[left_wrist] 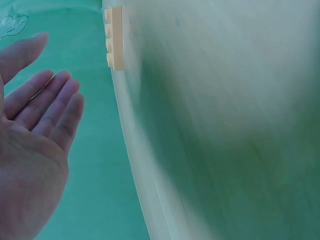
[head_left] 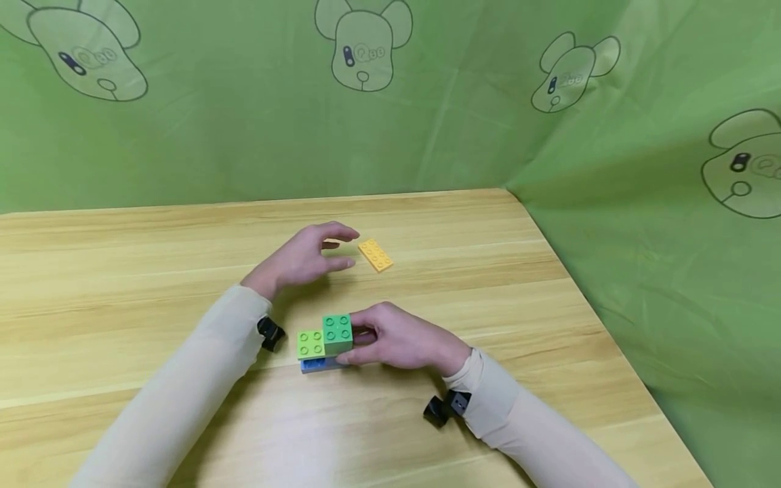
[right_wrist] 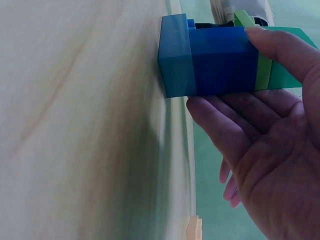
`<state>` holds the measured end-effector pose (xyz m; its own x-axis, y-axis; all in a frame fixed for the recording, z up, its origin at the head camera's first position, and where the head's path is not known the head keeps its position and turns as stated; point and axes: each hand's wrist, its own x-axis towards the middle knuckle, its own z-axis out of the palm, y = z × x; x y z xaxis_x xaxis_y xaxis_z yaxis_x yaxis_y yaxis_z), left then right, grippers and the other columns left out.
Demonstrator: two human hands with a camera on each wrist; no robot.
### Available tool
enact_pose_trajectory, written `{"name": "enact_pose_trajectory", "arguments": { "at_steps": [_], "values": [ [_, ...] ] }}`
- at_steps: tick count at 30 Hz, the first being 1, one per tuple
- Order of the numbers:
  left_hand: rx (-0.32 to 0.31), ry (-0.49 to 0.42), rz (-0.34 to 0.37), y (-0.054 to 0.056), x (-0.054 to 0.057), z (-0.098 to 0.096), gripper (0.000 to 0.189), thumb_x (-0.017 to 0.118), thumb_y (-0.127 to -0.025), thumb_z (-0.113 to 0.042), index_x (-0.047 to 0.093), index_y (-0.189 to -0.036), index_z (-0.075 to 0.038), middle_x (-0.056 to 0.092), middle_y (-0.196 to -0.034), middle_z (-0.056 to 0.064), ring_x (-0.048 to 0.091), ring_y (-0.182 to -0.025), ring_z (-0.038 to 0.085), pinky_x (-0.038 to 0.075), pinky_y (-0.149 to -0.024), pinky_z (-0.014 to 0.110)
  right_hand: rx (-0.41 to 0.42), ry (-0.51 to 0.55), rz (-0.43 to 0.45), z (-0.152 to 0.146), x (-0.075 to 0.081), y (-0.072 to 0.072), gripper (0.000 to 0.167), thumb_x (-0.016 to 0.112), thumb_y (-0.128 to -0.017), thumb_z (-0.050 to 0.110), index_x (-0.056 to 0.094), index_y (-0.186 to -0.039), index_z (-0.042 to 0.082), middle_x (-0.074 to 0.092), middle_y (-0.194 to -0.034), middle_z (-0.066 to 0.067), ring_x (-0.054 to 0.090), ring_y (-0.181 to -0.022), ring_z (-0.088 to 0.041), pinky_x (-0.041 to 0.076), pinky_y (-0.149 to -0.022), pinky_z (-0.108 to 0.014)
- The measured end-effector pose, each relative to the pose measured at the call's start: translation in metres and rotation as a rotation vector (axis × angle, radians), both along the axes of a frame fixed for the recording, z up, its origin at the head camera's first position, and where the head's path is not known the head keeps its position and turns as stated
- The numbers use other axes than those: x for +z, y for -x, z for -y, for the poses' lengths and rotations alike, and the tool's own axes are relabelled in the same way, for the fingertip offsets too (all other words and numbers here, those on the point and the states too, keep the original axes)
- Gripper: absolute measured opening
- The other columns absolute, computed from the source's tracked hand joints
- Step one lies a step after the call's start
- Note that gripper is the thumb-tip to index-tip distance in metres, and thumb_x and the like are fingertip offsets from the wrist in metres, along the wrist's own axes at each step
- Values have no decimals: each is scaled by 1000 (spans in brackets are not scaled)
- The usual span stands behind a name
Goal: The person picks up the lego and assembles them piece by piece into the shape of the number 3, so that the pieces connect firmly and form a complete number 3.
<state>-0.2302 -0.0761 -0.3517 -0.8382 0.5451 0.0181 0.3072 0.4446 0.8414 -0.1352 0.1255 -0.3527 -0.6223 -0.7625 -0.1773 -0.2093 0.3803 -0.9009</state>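
My left hand point(head_left: 303, 255) hovers over the table with thumb and fingers spread, holding nothing. Just beyond its fingertips an orange-yellow toy brick plate point(head_left: 375, 255) lies flat, studs up; in the left wrist view this plate point(left_wrist: 117, 39) is apart from the hand point(left_wrist: 37, 135). With thumb and fingers, my right hand point(head_left: 405, 339) grips a stack of toy bricks from its right side. A green brick point(head_left: 337, 332) tops it, above a light green plate point(head_left: 310, 344). Below come a dark blue brick point(right_wrist: 225, 61) and a lighter blue piece point(right_wrist: 176, 57) at the table.
The wooden table point(head_left: 122, 271) carries both the stack and the loose plate. Green cloth point(head_left: 244, 135) with printed bear heads hangs behind the table and along its right side. A small black device point(head_left: 448, 407) is strapped at the right wrist, another point(head_left: 270, 333) at the left.
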Motion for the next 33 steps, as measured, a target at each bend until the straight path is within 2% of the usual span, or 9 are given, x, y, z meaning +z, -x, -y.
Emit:
{"name": "enact_pose_trajectory", "arguments": {
  "at_steps": [7,16,20,27,33],
  "values": [
    [13,38,14,4,-4,-1,51,70,-93,-17,52,-139,-5,51,-141,10,46,-129,36,37,-108,43,1,3,14,0,-1,-1,30,76,-88,14,69,-114,4,72,-105,4,67,-100,-11,54,-86,-25],
    [26,112,8,10,-4,-2,57,71,-92,-18,48,-142,-6,47,-145,10,45,-130,35,38,-108,44,21,-11,22,0,1,0,32,75,-89,15,67,-117,3,71,-107,4,66,-101,-9,53,-87,-25],
    [2,177,-20,15,-1,-8,60,71,-92,-19,46,-145,-8,44,-147,10,43,-132,34,36,-109,44,21,-1,17,-2,1,0,32,76,-88,15,67,-117,3,71,-107,4,67,-101,-10,53,-87,-25],
    [-52,266,-69,24,-4,-20,65,72,-91,-16,42,-148,-7,39,-152,10,30,-141,29,22,-116,44,18,10,29,-3,-2,0,30,76,-88,14,68,-115,3,71,-105,4,67,-100,-11,54,-86,-26],
    [-105,317,-119,32,-8,-34,62,73,-89,-11,46,-144,-4,43,-149,12,34,-139,29,23,-116,40,19,10,20,-5,-2,0,28,76,-89,15,68,-114,4,71,-103,6,67,-100,-12,54,-86,-27]
  ]
}}
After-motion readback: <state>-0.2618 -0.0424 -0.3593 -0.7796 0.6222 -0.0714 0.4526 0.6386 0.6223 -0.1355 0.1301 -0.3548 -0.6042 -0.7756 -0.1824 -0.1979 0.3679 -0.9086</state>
